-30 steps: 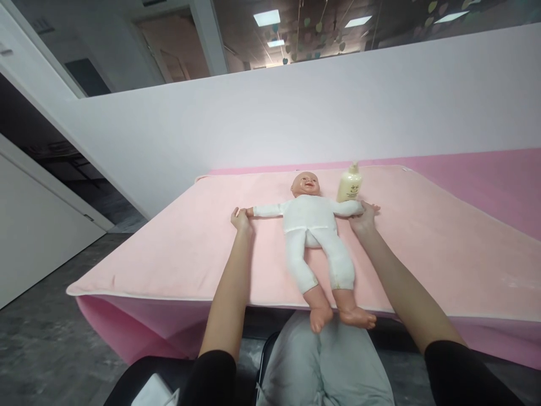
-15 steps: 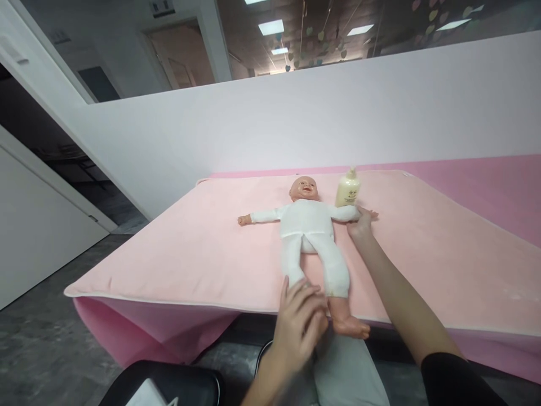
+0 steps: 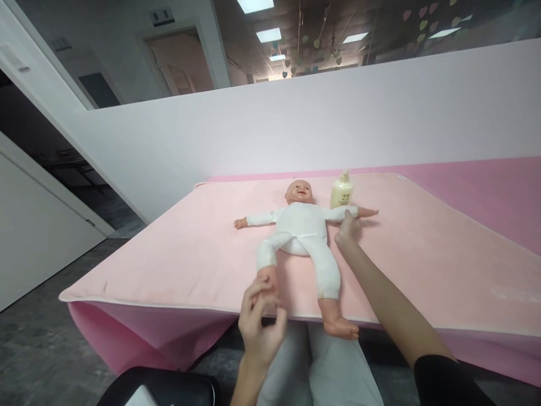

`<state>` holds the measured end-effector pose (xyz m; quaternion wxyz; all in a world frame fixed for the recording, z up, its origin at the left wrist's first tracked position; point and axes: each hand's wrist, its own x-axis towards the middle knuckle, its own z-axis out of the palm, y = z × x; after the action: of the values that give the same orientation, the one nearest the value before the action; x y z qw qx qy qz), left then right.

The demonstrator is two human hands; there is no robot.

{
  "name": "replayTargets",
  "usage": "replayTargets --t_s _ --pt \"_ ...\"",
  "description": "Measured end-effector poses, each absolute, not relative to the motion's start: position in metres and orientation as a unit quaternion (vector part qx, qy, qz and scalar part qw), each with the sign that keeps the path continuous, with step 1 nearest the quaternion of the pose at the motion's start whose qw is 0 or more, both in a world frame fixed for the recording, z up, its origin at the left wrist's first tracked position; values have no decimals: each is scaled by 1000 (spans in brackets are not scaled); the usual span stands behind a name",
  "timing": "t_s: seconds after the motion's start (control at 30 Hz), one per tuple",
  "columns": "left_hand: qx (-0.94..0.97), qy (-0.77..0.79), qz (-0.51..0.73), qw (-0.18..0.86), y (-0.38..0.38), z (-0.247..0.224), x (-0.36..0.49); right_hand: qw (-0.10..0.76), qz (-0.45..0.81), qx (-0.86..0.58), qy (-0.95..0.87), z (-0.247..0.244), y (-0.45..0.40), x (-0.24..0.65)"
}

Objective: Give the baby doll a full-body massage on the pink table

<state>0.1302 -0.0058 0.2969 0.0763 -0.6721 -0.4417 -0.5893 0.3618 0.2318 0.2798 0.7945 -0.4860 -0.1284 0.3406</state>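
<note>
A baby doll (image 3: 302, 220) with a white cloth body lies face up, its arms stretched out sideways and its feet toward me. My left hand (image 3: 260, 321) has its fingers curled on the doll's foot at the left, hiding most of that foot. Around the doll's forearm at the right, my right hand (image 3: 349, 228) is closed, with the doll's bare hand sticking out beyond it. A pale yellow pump bottle (image 3: 341, 192) stands upright just behind that arm. The doll's other foot (image 3: 338, 324) reaches the front edge of the table.
The table is covered by a light pink blanket (image 3: 190, 248) over a darker pink cloth (image 3: 486, 192). A low white wall (image 3: 274, 129) rises behind it. At the lower left is a black seat (image 3: 169, 386) with a white object on it, close to my legs.
My left hand has moved left, and the doll's left-side leg has swung outward with it. My right hand has shifted slightly along the doll's arm, toward its body. The view has shifted slightly.
</note>
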Motion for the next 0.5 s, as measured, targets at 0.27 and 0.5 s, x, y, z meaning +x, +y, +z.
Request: replayTargets --t_s 0.27,0.5 --pt "-772 -403 -491 -30 112 333 143 567 157 -501 -635 291 212 337" --pt "-732 -416 -535 -71 37 344 137 716 223 -562 -348 283 228 353"
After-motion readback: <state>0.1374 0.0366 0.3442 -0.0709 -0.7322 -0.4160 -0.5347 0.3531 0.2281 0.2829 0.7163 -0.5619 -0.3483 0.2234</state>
